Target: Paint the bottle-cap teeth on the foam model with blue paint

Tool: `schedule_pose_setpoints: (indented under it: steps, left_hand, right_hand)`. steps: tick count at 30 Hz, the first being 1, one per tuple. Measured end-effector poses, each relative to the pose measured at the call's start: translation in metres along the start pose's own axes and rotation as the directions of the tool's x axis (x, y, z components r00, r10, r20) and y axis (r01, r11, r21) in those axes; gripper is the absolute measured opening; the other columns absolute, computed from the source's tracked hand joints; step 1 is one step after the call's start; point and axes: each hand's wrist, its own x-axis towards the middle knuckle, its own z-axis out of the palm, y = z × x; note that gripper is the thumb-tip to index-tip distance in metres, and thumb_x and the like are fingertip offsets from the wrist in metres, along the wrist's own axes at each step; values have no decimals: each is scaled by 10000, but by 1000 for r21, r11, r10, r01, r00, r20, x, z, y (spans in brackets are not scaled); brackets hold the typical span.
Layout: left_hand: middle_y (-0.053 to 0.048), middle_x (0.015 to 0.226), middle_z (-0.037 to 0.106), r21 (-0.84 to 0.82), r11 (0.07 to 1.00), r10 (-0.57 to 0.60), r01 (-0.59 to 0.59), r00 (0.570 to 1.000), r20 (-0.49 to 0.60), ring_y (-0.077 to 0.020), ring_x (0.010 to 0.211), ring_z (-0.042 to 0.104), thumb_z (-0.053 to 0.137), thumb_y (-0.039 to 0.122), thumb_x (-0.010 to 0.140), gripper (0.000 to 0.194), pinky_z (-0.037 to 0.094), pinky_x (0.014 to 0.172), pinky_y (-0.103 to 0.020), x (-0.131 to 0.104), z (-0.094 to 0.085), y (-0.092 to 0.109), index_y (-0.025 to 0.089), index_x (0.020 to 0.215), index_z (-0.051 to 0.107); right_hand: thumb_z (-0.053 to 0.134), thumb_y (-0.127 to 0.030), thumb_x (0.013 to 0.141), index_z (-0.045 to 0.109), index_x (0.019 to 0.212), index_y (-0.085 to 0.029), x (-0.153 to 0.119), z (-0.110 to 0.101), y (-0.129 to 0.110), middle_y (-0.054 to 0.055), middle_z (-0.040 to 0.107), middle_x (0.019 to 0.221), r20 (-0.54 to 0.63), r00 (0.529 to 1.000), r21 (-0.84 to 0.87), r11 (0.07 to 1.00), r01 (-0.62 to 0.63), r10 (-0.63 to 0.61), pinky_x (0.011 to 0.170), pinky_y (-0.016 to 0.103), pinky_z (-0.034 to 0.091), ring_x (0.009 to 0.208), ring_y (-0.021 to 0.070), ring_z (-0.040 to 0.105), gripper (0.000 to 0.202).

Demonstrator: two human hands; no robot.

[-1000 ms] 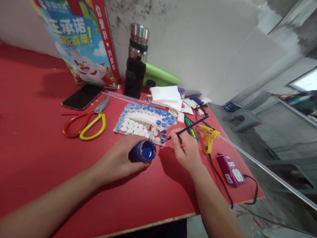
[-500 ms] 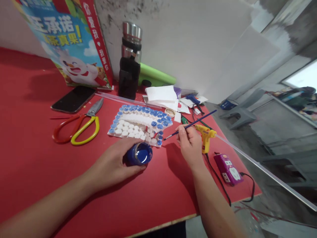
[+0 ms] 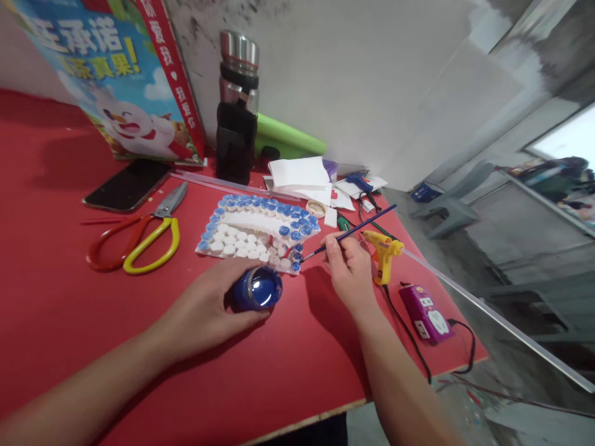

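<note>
My left hand [image 3: 220,300] is wrapped round a small glass jar of blue paint [image 3: 258,288], tipped a little so its mouth shows. Between the thumb and fingers of my right hand [image 3: 349,272] is a thin paintbrush [image 3: 353,229]. Its tip is at the lower right corner of a white board covered with small round pieces [image 3: 242,241], close to or touching a blue piece there. Pieces along the top, left and right edges are blue; those in the middle are white. A bare white strip runs across the board.
Scissors [image 3: 151,232] and a phone [image 3: 127,184] lie at left. Behind stand a printed box [image 3: 125,87] and a flask [image 3: 238,111]. A yellow glue gun [image 3: 385,254] with a long clear stick and a purple power strip [image 3: 426,314] lie at right, near the table's edge.
The brush tip has come closer to the blue pieces at the board's lower right corner. The view has shifted slightly; my left hand still holds the jar.
</note>
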Motion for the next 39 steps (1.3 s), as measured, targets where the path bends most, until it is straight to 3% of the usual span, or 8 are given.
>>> schedule_pose_setpoints:
  steps: [30, 34, 39]
  left_hand:
    - [-92, 1365, 746, -1, 1000, 5, -5, 1000, 2, -363, 1236, 699, 818, 471, 844, 563, 579, 1053, -488, 1, 0, -1, 297, 1357, 665]
    - [-85, 1337, 755, -11, 1000, 7, -7, 1000, 8, -353, 1212, 708, 814, 449, 840, 528, 581, 1043, -477, 1, -1, 2, 288, 1324, 676]
    - [-74, 1324, 758, -7, 1000, 16, -16, 1000, 6, -341, 1205, 711, 826, 426, 832, 548, 578, 1035, -463, 0, 0, 2, 291, 1341, 671]
  right_hand:
    - [557, -452, 1044, 634, 852, -210, -2, -1, -3, -18, 591, 643, 22, 1000, 7, 1000, 4, -4, 543, 266, 411, 568, 132, 527, 319]
    - [619, -519, 1014, 648, 872, -211, -1, -1, 3, -35, 568, 642, -32, 993, 189, 976, -103, 111, 489, 251, 360, 515, 105, 457, 340]
    - [735, -552, 890, 609, 759, -212, 9, 1, 9, -91, 454, 501, -34, 929, 550, 783, -292, 370, 381, 217, 180, 377, 51, 248, 385]
